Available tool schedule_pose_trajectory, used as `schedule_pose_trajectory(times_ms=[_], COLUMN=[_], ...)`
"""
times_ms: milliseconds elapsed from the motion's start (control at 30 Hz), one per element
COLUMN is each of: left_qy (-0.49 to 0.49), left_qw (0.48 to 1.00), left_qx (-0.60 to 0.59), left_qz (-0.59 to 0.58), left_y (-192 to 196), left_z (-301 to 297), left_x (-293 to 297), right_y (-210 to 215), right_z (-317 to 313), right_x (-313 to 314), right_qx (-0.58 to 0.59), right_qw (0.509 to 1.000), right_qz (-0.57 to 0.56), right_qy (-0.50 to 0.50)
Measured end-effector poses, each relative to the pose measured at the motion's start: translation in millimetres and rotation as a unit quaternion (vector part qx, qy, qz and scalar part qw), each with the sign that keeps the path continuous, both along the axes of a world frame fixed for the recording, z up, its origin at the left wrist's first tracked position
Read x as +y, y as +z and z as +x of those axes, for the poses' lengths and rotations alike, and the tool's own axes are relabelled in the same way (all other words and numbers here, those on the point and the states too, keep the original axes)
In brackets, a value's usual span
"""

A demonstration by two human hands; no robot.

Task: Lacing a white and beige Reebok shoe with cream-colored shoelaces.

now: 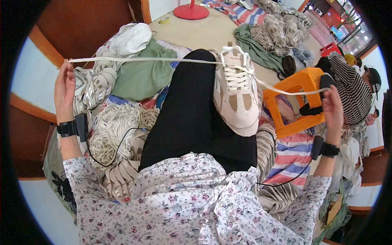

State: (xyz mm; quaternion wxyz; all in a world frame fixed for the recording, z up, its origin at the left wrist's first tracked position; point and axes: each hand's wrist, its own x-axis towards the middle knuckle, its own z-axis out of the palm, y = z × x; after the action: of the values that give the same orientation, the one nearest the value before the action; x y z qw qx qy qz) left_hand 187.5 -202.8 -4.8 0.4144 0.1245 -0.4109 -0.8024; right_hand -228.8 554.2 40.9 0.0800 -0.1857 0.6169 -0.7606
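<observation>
On my right thigh rests a beige and white sneaker (238,92), its toe toward me. A flat off-white shoelace (163,60) runs through its upper eyelets and stretches out to both sides. Far to the left, my left hand (65,81) is raised with its fingers closed on one lace end. Out to the right, my right hand (332,105) pinches the other end, whose stretch sags a little. The lower eyelets are laced crosswise. Both wrists wear black straps with a small box.
A heap of loose off-white laces (118,126) lies left of my legs. Stacked shoe uppers (118,179) sit beside both thighs. An orange plastic stool (281,110) stands at the right, near a person in a striped top (351,85). Green cloth (143,75) lies at the left.
</observation>
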Motion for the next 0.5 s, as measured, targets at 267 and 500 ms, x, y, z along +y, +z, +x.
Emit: schedule_pose_trajectory(times_ms=[267, 500], left_qy=[-0.046, -0.2], left_qw=[0.998, 0.961], left_qx=[0.031, -0.109], left_qz=[-0.04, -0.154], left_y=[51.8, 18.2], left_z=[-50.4, -124.3], left_x=[93.6, 203.2], right_y=[-35.6, -48.9], right_z=[81.8, 73.0], right_x=[-183.6, -226.9], right_qx=[0.04, 0.056], right_qw=[0.98, 0.979], right_qz=[0.154, 0.175], right_qy=[0.117, 0.088])
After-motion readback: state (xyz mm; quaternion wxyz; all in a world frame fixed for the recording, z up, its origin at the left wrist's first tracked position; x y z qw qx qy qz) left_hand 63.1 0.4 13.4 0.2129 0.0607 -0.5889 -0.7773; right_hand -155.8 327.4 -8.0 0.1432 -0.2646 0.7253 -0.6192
